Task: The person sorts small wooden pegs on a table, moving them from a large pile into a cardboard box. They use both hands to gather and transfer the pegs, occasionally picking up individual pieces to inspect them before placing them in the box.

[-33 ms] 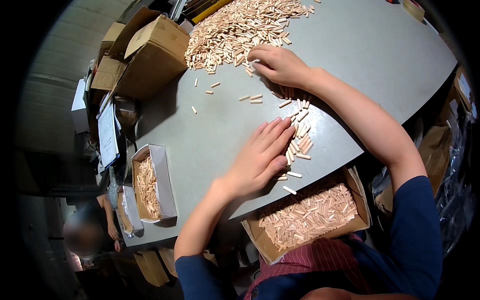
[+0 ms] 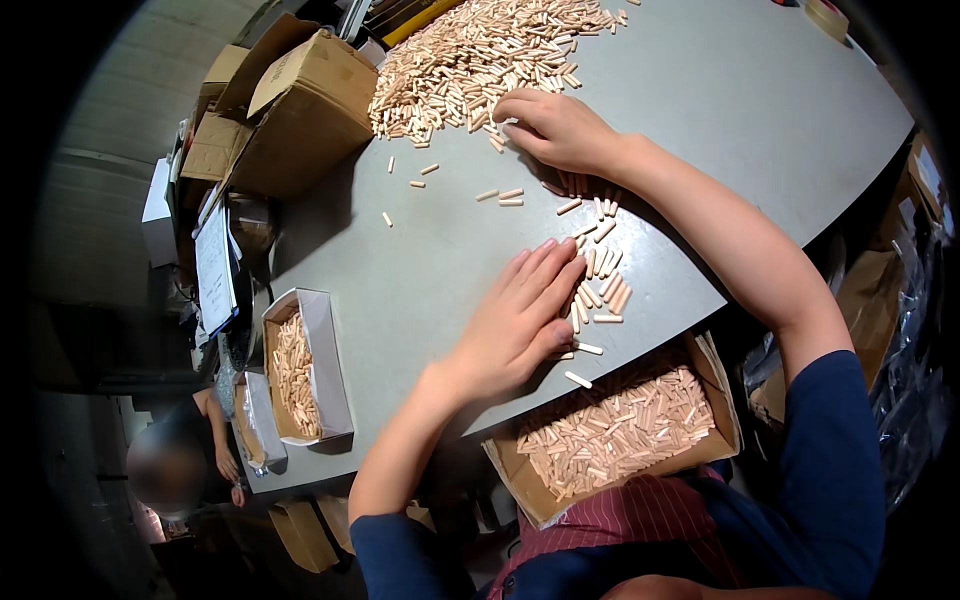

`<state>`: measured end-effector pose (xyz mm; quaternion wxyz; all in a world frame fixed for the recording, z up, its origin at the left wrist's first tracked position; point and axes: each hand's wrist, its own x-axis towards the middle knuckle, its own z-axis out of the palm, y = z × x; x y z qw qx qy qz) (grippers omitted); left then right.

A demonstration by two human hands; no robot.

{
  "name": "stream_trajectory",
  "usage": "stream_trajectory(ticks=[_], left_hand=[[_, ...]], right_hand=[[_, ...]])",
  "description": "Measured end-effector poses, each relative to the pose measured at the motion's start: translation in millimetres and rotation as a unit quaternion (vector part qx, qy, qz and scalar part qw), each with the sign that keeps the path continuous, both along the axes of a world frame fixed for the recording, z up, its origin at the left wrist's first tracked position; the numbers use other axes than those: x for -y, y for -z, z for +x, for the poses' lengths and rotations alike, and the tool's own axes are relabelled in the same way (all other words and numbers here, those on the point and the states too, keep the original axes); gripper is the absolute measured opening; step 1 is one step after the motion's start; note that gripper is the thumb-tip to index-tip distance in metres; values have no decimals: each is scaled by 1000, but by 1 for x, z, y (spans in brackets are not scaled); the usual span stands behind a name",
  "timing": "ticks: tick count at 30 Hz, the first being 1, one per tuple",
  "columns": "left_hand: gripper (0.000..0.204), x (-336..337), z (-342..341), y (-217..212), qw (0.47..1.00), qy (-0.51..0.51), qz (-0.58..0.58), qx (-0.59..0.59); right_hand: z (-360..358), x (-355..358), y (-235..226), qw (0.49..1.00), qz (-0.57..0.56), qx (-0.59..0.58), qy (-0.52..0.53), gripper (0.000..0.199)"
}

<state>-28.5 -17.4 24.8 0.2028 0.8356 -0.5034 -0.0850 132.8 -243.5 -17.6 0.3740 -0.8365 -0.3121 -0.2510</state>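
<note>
1. Nothing was seen to have shifted since the earlier frame; both hands and the dowels were found in the same places.
2. The left hand [image 2: 520,325] was laid flat on the grey table [image 2: 720,110], palm down and fingers stretched out together; nothing was clasped in it.
3. A small cluster of wooden dowels [image 2: 603,290] was spread just beyond its fingertips, some touching them, and two stray pieces were left close to its thumb side, near the table edge.
4. The right hand [image 2: 560,130] was set farther out, with its fingers curled down at the near rim of the large dowel pile [image 2: 480,60]. Whether any dowels were pinched beneath those fingers could not be told.
5. An open cardboard box [image 2: 725,400], already partly filled with dowels, was held below the table edge, just behind the left wrist.
6. Off to the far side of the left forearm, a pale box [image 2: 325,350] with more dowels was stood at the table's rim, with brown cartons [image 2: 300,110] stacked beyond it.
7. The step in hand was judged to be the drawing of dowels out of the pile and their gathering under the flat palm.
8. For the next move, the loose cluster would need to be swept together toward the edge above the box, with the strays caught so that none rolled past it.
</note>
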Motion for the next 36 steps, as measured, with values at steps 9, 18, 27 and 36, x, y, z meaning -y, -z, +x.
stream_trajectory(ticks=[9,18,27,36], left_hand=[[90,-31,-62,-3,989,-99,-54,-95],[54,-71,-75,4,912,-375,-155,61],[52,133,-132,44,969,81,-43,229],[54,123,-134,53,973,22,-8,231]], right_hand=[[2,-6,3,999,28,41,15,25],[8,8,7,998,29,27,48,25],[15,8,5,997,48,16,52,25],[13,2,5,998,11,6,53,29]])
